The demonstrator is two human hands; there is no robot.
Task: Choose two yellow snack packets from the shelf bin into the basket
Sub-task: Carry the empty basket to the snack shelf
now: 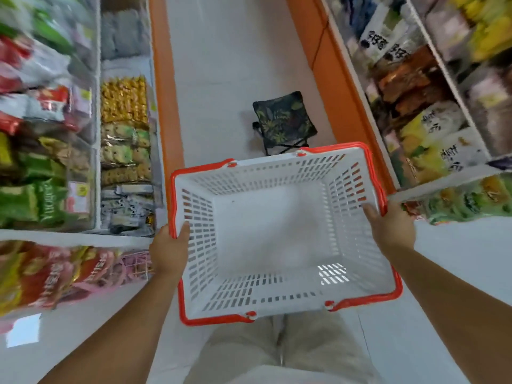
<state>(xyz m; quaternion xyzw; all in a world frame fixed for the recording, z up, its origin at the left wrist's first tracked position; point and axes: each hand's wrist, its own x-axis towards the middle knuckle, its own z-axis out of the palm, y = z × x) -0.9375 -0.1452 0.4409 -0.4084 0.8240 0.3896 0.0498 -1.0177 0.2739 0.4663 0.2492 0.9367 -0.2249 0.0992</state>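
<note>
A white slotted basket (274,173) with red-orange handles hangs in front of me over the aisle, with nothing inside it. My left hand (169,248) grips its left rim, thumb inside the wall. On the right rim my right hand (392,231) holds on, thumb hooked over the edge. A shelf bin of yellow snack packets (124,98) sits on the left shelf, ahead of the basket and apart from both hands.
Snack shelves line both sides of the narrow aisle, with orange base strips (166,106) along the white floor. A small folding stool with a dark leaf-print seat (284,119) stands on the floor just beyond the basket. Green and red packets fill the left shelves.
</note>
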